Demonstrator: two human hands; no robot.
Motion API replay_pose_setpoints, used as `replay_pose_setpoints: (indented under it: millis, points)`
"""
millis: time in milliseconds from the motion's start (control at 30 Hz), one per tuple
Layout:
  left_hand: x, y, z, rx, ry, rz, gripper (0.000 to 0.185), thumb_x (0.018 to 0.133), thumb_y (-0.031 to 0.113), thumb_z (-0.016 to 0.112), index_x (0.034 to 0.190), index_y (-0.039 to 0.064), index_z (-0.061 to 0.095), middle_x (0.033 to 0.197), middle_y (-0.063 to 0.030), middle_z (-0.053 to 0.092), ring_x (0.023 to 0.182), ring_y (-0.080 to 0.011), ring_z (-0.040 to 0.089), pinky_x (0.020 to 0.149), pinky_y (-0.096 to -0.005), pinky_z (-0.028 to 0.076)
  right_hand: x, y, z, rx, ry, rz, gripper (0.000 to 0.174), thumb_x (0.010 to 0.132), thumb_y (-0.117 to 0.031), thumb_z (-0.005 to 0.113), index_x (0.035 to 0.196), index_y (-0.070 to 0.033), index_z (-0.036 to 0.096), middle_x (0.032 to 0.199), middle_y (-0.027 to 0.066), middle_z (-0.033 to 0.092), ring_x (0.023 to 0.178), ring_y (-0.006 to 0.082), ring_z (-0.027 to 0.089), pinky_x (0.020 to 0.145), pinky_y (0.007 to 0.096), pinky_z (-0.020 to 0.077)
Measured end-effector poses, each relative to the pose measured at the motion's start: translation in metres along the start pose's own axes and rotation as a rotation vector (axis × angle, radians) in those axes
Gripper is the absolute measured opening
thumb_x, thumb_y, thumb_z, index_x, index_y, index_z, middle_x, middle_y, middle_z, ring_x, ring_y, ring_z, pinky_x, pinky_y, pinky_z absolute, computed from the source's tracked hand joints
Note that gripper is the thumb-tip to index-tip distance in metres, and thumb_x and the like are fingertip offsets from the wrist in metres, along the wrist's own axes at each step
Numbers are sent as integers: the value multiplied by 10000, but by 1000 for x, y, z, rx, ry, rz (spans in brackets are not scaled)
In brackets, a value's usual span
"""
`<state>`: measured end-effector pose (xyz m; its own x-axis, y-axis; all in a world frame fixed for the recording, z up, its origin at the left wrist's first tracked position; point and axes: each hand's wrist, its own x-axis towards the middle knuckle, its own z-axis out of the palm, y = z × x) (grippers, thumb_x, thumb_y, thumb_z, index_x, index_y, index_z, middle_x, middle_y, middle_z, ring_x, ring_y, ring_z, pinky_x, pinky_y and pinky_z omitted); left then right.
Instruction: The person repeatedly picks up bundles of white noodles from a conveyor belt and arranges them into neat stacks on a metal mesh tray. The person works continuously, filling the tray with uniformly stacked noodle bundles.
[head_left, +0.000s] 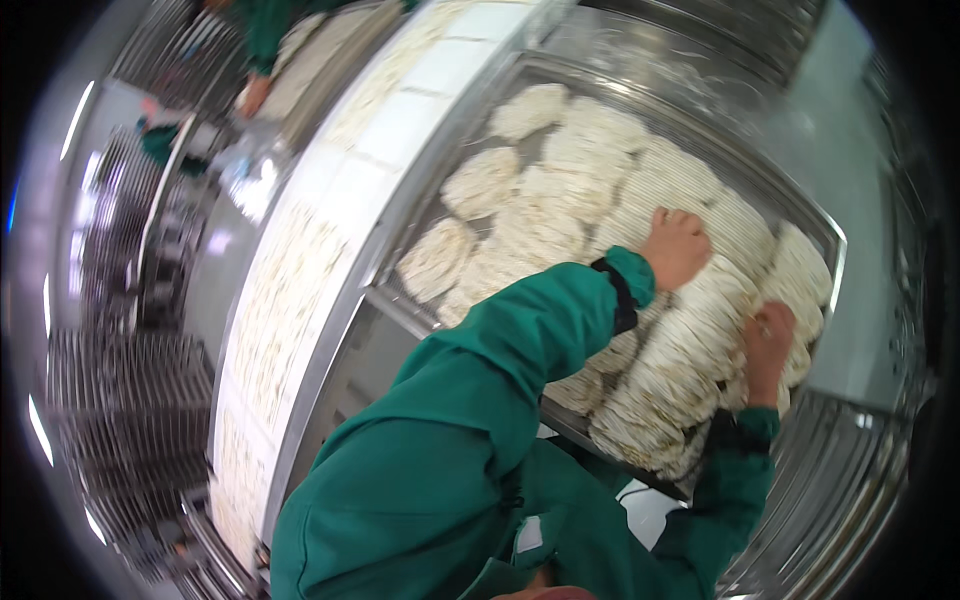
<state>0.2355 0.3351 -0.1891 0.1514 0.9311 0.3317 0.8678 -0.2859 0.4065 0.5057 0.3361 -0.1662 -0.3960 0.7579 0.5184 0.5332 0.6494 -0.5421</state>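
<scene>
A large metal mesh tray holds rows of pale noodle bundles, packed side by side and overlapping. My left hand reaches across the tray, its fingers curled down onto the bundles near the middle. Close to the tray's right side, my right hand lies against the side of a raised row of noodles, between that row and the bundles at the right edge. The fingertips of both hands are hidden, so whether either grips noodles cannot be told. Several bundles lie apart at the tray's left side.
A white conveyor belt with flat noodle strands runs along the tray's left side, behind a metal rail. Stacked metal trays stand at the lower right. Beyond the belt, a co-worker's hand is near another noodle tray; racks stand farther left.
</scene>
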Motion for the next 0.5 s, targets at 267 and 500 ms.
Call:
replay_pose_setpoints:
  millis: [267,500]
  points:
    - [-155,-169,-191,-243,290,-567,227,825,204,684,989,47,699,934,-120,676,886,-344,630,795,-450,514,-22,7,-42,-165,23,148,82,935,-3,682,996,3,629,1095,126,660,1108,307,615,1016,407,461]
    - [-439,-319,-335,578,-11,-1130,1278,565,310,900,1596,-18,220,1523,-280,440,1426,-440,401,1179,-433,364,-35,11,-43,-225,14,216,96,946,-10,682,1031,14,644,1104,133,667,1109,300,625,1019,406,465]
